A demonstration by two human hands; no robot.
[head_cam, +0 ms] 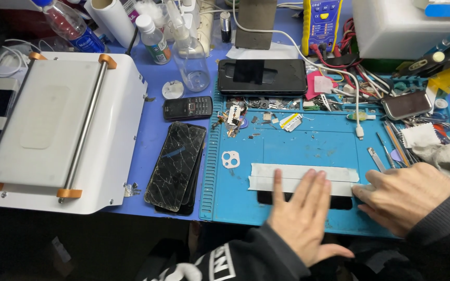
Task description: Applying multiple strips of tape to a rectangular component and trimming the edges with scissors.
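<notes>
- Cracked screen (176, 165): black glass panel, webbed with cracks, stacked on others at the blue mat's left edge.
- Keypad phone (187, 107): small, black, with a dark screen, lying just above the cracked panels.
- Smartphone (262, 76): black, lying sideways at the mat's top edge, screen dark.
- Small phone (407, 104): rounded, grey-framed, dark screen, at far right.
- Bottle label (159, 48): white and green, on a small white-capped bottle.
- Blue label (87, 41): on a clear bottle at top left.
- Meter (322, 21): yellow-edged with a blue face, at the top.
</notes>
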